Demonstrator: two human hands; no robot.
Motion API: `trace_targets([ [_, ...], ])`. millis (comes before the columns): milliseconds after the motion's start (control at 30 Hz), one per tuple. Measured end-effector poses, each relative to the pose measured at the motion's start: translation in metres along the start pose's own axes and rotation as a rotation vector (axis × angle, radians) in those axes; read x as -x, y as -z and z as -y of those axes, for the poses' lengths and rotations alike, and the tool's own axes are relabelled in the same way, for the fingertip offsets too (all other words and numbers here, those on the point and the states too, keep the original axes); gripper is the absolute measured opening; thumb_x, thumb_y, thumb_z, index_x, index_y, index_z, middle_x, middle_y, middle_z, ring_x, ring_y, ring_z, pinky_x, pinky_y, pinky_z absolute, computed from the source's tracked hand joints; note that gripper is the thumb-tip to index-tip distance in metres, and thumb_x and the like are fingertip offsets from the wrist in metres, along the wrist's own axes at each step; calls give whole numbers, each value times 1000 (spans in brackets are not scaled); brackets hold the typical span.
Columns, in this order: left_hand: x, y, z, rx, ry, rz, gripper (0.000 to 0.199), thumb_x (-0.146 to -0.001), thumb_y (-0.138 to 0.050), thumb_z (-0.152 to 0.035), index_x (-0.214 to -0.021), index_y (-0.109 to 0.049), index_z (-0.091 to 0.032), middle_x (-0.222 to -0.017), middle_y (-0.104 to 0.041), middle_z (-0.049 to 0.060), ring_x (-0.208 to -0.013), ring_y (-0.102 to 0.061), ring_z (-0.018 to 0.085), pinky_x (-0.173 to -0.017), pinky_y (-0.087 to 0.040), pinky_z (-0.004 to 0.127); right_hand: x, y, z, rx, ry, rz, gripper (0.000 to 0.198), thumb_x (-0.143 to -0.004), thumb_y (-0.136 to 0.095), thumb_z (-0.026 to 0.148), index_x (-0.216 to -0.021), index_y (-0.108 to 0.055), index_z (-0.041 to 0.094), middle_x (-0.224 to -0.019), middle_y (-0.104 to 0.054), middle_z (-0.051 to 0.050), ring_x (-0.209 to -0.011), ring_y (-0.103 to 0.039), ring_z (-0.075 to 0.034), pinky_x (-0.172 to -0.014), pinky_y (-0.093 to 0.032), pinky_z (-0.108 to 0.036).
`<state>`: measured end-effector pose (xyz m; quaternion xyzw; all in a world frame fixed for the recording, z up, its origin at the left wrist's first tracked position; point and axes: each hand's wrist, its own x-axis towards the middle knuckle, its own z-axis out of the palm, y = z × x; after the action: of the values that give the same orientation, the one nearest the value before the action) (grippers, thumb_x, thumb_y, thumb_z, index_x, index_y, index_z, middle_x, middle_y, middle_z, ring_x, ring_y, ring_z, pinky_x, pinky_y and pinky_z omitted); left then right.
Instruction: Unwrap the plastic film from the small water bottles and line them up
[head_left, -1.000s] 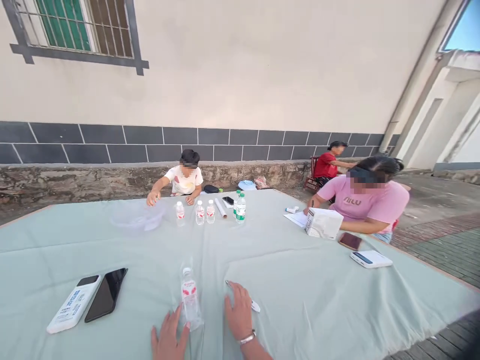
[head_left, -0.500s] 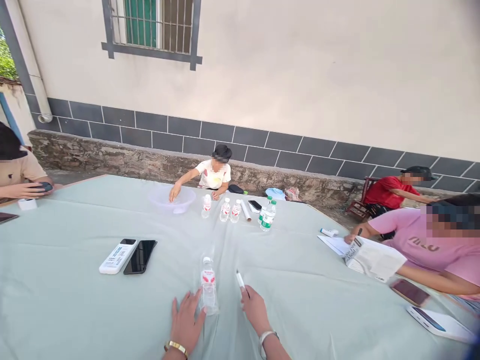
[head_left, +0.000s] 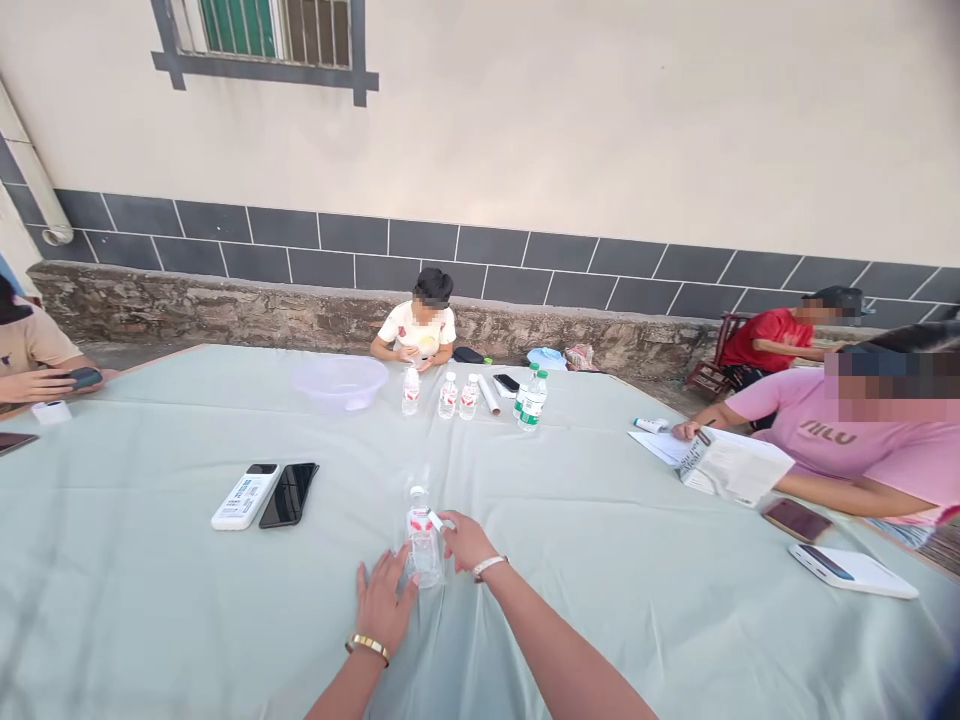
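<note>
A clear plastic bottle (head_left: pixel 422 545) with a red-and-white label appears to lie on the table in front of me, cap pointing away, with clear film around it. My left hand (head_left: pixel 384 600) rests flat at its lower left side, fingers spread, fingertips at the bottle or the film edge. In my right hand (head_left: pixel 466 543) is a white pen (head_left: pixel 435 521), its tip over the right side of the label. Whether the tip touches the bottle I cannot tell.
A white phone-like device (head_left: pixel 245 497) and a black phone (head_left: pixel 289 495) lie to the left. Farther back stand a translucent basin (head_left: pixel 341 385), several bottles (head_left: pixel 448 398) and a film roll (head_left: pixel 487 394). At right, a person in pink (head_left: pixel 855 450) writes beside a white box (head_left: pixel 735 468).
My right hand has moved left and away from me, bringing the pen over the bottle's label. My left hand stays beside the bottle. The person opposite has taken a hand out of the basin.
</note>
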<state>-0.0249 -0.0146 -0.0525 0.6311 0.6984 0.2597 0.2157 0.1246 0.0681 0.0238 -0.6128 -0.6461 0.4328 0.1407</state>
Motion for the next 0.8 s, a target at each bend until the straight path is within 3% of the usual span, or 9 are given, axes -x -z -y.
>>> trace_targets([
  [133, -1, -2, 5, 66, 15, -21, 53, -90, -33, -41, -138, -43, -24, -142, -48, 7, -136, -35, 25, -115, -5, 55, 65, -14, -47, -24, 142, 159, 37, -86, -43, 31, -120, -57, 26, -63, -59, 3, -38, -47, -9, -45, -40, -22],
  [233, -4, -5, 8, 193, 50, -74, 48, -89, -34, -42, -128, -55, -23, -136, -55, 7, -132, -42, 23, -116, -4, 51, 82, -10, -69, -44, 111, 238, 34, -84, -45, 34, -111, -62, 23, -63, -60, 2, -41, -47, -10, -45, -40, -22],
  [267, -7, -6, 7, 248, 90, -101, 45, -89, -35, -41, -122, -59, -23, -132, -58, 7, -128, -46, 23, -116, -4, 50, 78, -5, -73, -41, 96, 180, 34, -84, -46, 33, -111, -62, 22, -64, -60, 2, -44, -49, -11, -47, -41, -23],
  [333, -14, -6, 5, 337, 193, -154, 39, -87, -38, -40, -109, -65, -22, -121, -66, 6, -118, -55, 22, -116, -7, 47, 61, 8, -77, 26, 91, -61, 34, -83, -47, 31, -111, -61, 19, -67, -61, 0, -55, -54, -13, -56, -43, -24],
  [400, -23, -4, 3, 374, 286, -185, 33, -86, -41, -39, -99, -66, -22, -109, -71, 5, -105, -62, 21, -113, -19, 44, 39, 21, -79, 173, 78, -262, 27, -82, -48, 26, -103, -64, 18, -67, -62, -1, -64, -57, -16, -62, -41, -25],
  [467, -33, 0, 2, 371, 341, -192, 28, -84, -44, -37, -93, -66, -21, -100, -73, 5, -95, -65, 21, -102, -37, 38, 23, 30, -82, 302, 54, -299, 21, -81, -49, 22, -90, -67, 19, -66, -62, -1, -67, -57, -17, -63, -39, -25],
  [533, -40, 5, 3, 367, 387, -193, 22, -83, -49, -35, -88, -65, -21, -96, -73, 5, -89, -66, 19, -87, -45, 31, 14, 37, -89, 333, 45, -267, 19, -81, -49, 23, -84, -68, 20, -66, -63, -2, -67, -58, -17, -62, -39, -25],
  [700, -45, 8, 7, 313, 455, -183, 10, -78, -58, -31, -79, -60, -21, -82, -70, 3, -79, -64, 17, -76, -45, 27, 12, 50, -104, 337, -45, -448, 36, -90, -33, 29, -91, -67, 20, -82, -68, -9, -75, -63, -22, -66, -43, -30],
  [800, -42, 8, 6, 289, 480, -174, 22, -76, -56, -23, -98, -57, -20, -79, -68, 1, -78, -64, 17, -76, -44, 26, 11, 51, -99, 428, -71, -502, 34, -88, -35, 26, -99, -67, 18, -92, -67, -15, -86, -62, -29, -71, -44, -37],
])
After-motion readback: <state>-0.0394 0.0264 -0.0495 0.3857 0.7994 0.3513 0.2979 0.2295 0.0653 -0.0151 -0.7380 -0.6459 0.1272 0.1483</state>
